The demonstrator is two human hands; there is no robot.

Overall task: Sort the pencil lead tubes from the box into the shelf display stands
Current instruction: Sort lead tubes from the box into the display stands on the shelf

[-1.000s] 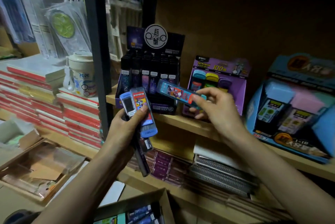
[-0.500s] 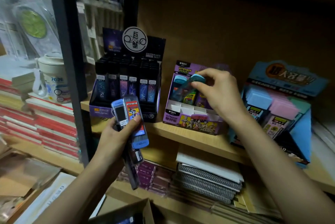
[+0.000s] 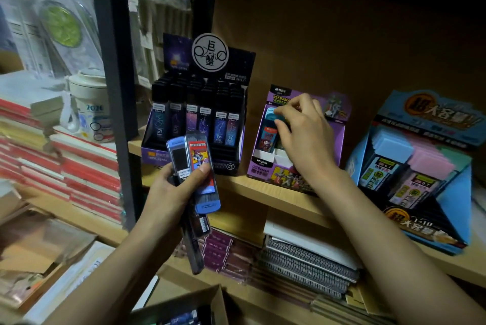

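On the shelf (image 3: 265, 190), near its front edge, my right hand (image 3: 302, 135) pinches a teal lead tube (image 3: 280, 117) at the cap, seating it in the purple display stand (image 3: 260, 167); grip may be loosening, view's poor. Left hand (image 3: 171, 193) is clenched on a fan of spare tubes (image 3: 196, 164), labels facing me for ID, beside the black stand (image 3: 194, 125). Source box (image 3: 184, 309) sits below, w/ more stock.
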